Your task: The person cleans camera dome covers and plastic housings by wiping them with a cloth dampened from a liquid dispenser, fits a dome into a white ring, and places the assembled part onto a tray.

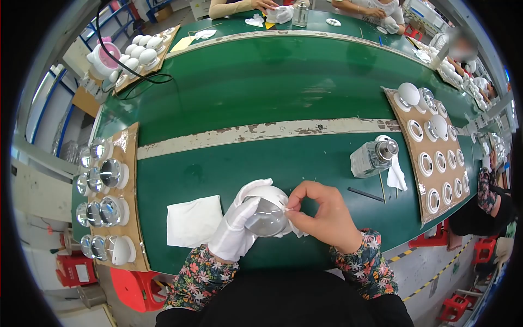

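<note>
My left hand (233, 229), in a white glove, is wrapped round a white dome housing with a clear, shiny dome cover (265, 219). My bare right hand (321, 212) is at the right side of the dome. Its thumb and forefinger are pinched together against the rim, and whatever sits between them is too small to name. Some white cloth shows under the dome. A folded white cloth (194, 220) lies on the green table just left of my gloved hand.
Cardboard trays (129, 180) with several clear-domed units stand at left. A glass bottle (370, 159) with a metal top, a black stick (365, 194) and a white cloth (397, 174) lie right. Another cardboard (427, 197) holds white rings and domes. Co-workers sit across the table.
</note>
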`<move>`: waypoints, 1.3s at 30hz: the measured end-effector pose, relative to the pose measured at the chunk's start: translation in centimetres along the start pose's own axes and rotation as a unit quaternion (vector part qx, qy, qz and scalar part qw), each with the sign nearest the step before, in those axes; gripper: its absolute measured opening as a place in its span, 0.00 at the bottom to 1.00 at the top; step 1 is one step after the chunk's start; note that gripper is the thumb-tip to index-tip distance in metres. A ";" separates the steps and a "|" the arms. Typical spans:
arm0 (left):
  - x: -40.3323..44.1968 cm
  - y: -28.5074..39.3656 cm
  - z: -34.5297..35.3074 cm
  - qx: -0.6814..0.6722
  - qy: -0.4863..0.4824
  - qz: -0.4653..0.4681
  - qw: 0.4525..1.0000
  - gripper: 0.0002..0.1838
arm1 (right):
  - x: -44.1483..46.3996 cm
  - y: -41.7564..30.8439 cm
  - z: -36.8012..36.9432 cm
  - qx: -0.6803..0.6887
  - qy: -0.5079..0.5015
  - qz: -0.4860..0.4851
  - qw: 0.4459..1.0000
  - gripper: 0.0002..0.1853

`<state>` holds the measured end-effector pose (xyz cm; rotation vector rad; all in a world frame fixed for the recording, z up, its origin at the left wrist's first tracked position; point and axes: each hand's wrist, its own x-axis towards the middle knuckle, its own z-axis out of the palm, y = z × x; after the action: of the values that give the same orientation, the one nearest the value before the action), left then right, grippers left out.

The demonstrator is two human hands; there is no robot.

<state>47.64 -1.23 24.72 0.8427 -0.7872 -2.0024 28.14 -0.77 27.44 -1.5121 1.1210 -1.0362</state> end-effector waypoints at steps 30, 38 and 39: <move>0.1 -0.1 -0.9 -0.137 -0.074 -0.056 0.986 0.35 | -0.8 -0.3 0.5 0.130 0.018 -0.019 0.991 0.06; -0.1 0.3 -0.1 -0.056 -0.022 -0.032 0.998 0.34 | -0.3 -0.1 0.6 -0.156 0.060 -0.248 0.954 0.08; -0.1 0.1 0.1 -0.049 -0.005 -0.020 0.999 0.33 | -0.2 0.0 0.6 -0.164 0.066 -0.246 0.953 0.08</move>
<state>47.64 -1.21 24.89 0.7979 -0.6778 -2.0633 28.70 -0.43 27.32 -2.0828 1.0691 -1.3485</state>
